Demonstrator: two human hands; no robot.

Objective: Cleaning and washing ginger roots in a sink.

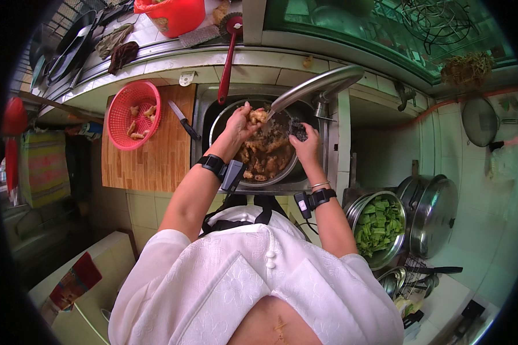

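Note:
My left hand [242,122] grips a knobbly piece of ginger root [258,116] beneath the mouth of the curved metal faucet [315,84]. Water runs down beside it. In my right hand [307,141] is a dark scouring pad [298,129], held a little apart from the ginger. Below both hands a round metal basin [294,166] sits in the sink, filled with murky brown water and many more ginger pieces [259,157]. A pink plastic colander [134,115] at the left contains several paler pieces.
Under the colander lies a wooden board [149,172], with a black-handled knife [184,120] across its right edge. A red-handled brush [228,64] leans over the sink's back rim. To the right stand a metal bowl of cut greens [380,226] and a large lidded pot [434,217].

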